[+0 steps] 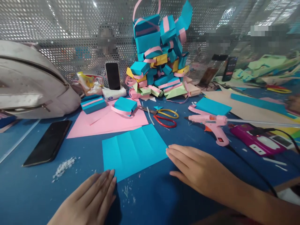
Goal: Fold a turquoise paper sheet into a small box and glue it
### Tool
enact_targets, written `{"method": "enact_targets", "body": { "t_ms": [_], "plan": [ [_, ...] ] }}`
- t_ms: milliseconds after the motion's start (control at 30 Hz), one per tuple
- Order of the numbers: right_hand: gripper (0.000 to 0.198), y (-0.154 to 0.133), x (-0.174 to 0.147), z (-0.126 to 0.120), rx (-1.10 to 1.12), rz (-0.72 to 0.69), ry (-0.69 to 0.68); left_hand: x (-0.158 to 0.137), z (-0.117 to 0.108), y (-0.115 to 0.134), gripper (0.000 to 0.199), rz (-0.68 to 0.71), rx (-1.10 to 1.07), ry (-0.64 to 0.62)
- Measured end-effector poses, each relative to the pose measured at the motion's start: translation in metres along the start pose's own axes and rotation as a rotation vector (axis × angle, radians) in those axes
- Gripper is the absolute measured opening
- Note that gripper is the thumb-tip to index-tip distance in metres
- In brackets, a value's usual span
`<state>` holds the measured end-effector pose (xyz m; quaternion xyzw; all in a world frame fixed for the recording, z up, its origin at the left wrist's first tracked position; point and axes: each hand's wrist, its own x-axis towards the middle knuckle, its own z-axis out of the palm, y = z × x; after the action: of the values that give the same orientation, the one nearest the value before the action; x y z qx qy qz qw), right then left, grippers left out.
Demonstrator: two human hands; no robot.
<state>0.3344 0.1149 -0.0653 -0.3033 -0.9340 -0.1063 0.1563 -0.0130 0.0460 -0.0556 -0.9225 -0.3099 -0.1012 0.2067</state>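
A creased blue sheet of paper (134, 151) lies flat on the blue table, with several fold lines across it. At its near left corner rest the fingertips of my left hand (90, 197), fingers stretched out flat. My right hand (197, 167) lies with fingers extended, its tips touching the sheet's right corner. Neither hand grips anything. Beyond the sheet are pink paper (140, 120) and scissors (159, 115) with yellow and red handles. Two small folded blue paper boxes with pink strips, a left box (93, 104) and a right box (125, 106), sit on the pink paper.
A pink glue gun (214, 122) lies at right, its cable trailing forward, near a purple power strip (256, 140). Left are a black phone (48, 143) and a pale backpack (35, 84). A pile of folded paper boxes (152, 43) stands at the perforated metal screen (70, 31).
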Motion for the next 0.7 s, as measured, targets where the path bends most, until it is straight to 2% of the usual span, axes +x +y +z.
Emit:
{"method": "enact_targets", "body": {
  "t_ms": [133,267,367,500,600,700],
  "plan": [
    [0.034,-0.015,0.030,0.001,-0.025,-0.148,-0.064,0.016,-0.001,0.011,0.039,-0.060,0.005,0.056],
    [0.043,-0.032,0.056,0.004,0.071,-0.295,-0.105,0.030,-0.004,0.012,0.041,-0.023,0.070,0.043],
    [0.040,-0.036,0.068,0.008,0.148,-0.377,-0.135,0.035,-0.005,0.009,0.045,-0.047,0.073,0.052],
    [0.034,-0.029,0.077,0.016,0.259,-0.432,-0.165,0.038,-0.005,0.000,0.044,-0.032,0.025,0.030],
    [0.035,-0.023,0.079,0.022,0.311,-0.458,-0.156,0.039,-0.003,-0.011,0.044,0.016,-0.037,0.015],
    [0.036,-0.020,0.079,0.026,0.353,-0.460,-0.140,0.041,0.000,-0.025,0.043,-0.006,-0.160,0.040]
  ]
}}
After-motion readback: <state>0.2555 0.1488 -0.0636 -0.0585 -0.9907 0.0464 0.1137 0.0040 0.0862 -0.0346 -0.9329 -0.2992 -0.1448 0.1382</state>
